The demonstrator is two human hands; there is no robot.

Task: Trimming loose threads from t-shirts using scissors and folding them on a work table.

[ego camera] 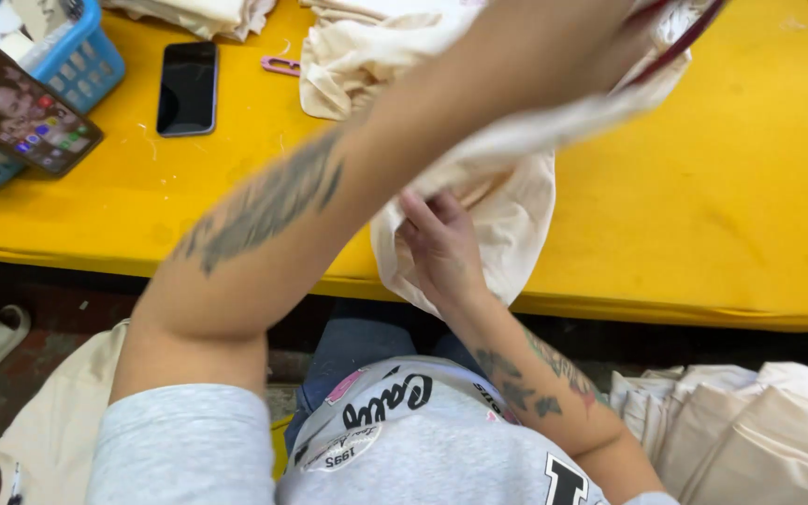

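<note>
My left arm reaches up and across to the top right, where my left hand (610,33) holds up a cream cloth bag (516,201) with a dark red strap (680,42). The hand is blurred and partly hidden by the cloth. The bag hangs down over the front edge of the yellow table (722,206). My right hand (441,248) grips the bag's lower part from underneath, fingers pressed into the fabric.
A black phone (187,87) lies on the table at left, and a lit phone (16,112) leans on a blue basket (91,56). A pink clip (281,65) and folded cream cloth (208,14) lie at the back. Cream bags (750,430) are piled at lower right.
</note>
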